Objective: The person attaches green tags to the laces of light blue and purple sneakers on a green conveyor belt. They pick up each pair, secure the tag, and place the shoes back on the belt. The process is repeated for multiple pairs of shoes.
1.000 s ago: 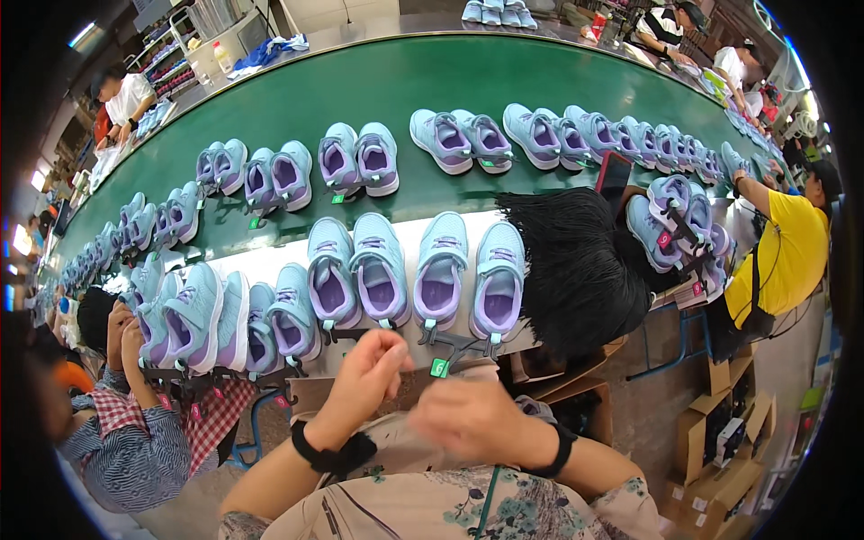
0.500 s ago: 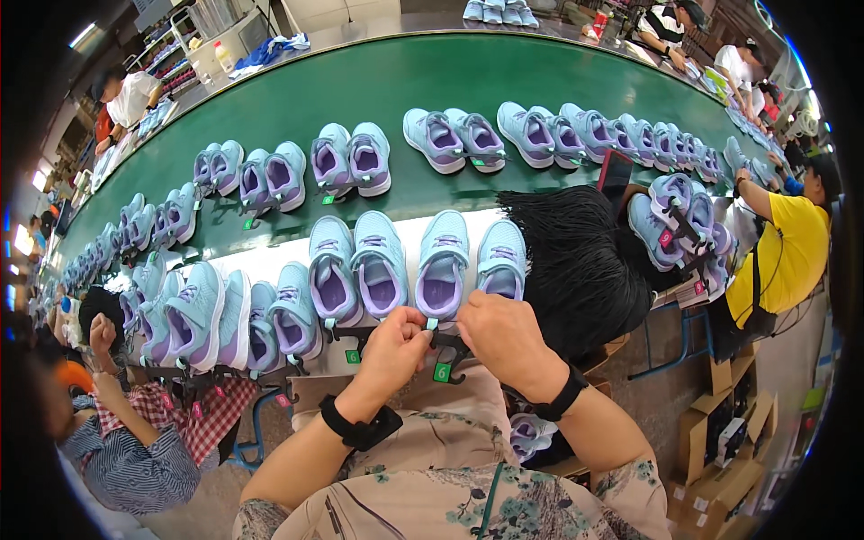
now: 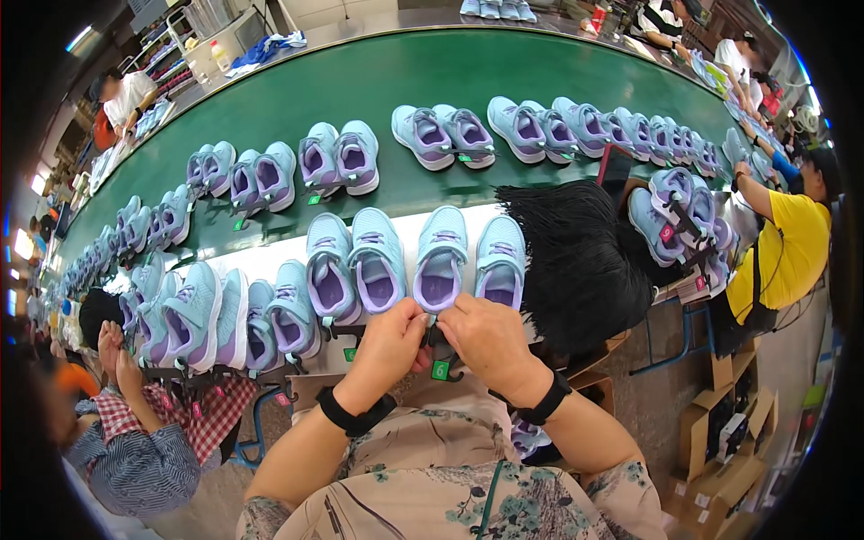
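Several light-blue and lilac sneakers stand at the table's near edge, toes away from me. At the heel of one sneaker [image 3: 442, 256], my left hand [image 3: 389, 349] and my right hand [image 3: 490, 344] meet, fingers pinched. Between them is the heel's small pull loop. A black plastic shoe hanger with a green tag [image 3: 442, 370] hangs just below. My left fingers appear to pinch the hanger's upper part. What lies in the right fingertips is hidden. Right of that sneaker stands another sneaker [image 3: 500, 256]; two more sneakers [image 3: 377, 256] stand to its left.
A thick bundle of black cords [image 3: 576, 261] lies right of the sneakers. Beyond, pairs of sneakers [image 3: 340, 157] line a green conveyor belt [image 3: 360, 81]. People sit close on both sides, one in a yellow shirt [image 3: 792, 252]. Cardboard boxes [image 3: 720, 459] stand on the floor at right.
My right hand has shifted slightly left, its fingertips now closer to my left ones at the heel loop. The sneakers on the green belt have slid a little to the left.
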Motion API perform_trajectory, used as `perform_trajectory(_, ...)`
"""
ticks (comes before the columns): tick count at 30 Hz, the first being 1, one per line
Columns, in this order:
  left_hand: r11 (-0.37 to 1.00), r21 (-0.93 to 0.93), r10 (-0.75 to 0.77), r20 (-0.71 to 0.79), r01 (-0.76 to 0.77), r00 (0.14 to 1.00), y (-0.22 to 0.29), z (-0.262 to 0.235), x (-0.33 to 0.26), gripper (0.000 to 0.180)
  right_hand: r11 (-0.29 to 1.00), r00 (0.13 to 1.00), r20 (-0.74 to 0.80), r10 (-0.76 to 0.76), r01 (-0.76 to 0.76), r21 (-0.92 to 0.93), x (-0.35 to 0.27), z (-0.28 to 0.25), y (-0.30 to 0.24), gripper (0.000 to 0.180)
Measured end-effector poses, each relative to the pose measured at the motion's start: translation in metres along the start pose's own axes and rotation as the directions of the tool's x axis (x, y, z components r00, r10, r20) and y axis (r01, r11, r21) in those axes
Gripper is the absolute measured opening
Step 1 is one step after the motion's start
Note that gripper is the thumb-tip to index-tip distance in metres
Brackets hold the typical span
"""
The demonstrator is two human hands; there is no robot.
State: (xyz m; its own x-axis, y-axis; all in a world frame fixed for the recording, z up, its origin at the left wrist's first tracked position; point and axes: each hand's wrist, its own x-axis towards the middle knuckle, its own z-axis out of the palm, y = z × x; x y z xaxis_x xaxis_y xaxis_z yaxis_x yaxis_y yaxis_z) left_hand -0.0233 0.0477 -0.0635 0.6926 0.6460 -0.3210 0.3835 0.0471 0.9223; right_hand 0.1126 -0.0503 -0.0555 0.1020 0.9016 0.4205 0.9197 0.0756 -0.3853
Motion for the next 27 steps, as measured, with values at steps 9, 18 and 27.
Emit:
perform_trajectory(9,0.621,0.762,0.601,-0.31,-0.186,0.737,0.029,-0.072,-0.045,0.01,0.711,0.726,0.252,0.64,-0.684,0.162,-0.148,0.052,0.058,0.025)
perform_trajectory(18,0.318,0.92,0.702,-0.391,0.23,0.595,0.016,-0.147,-0.082,0.011,-0.12,0.565,0.725,0.394,-0.751,0.65,-0.107,0.04,0.02,0.026)
perform_trajectory(27,0.83,-0.552,0.074,-0.036,-0.081,0.997,0.04,-0.08,-0.108,0.008,-0.737,0.733,0.667,0.135,-0.376,0.562,-0.078,-0.001,0.021,0.023)
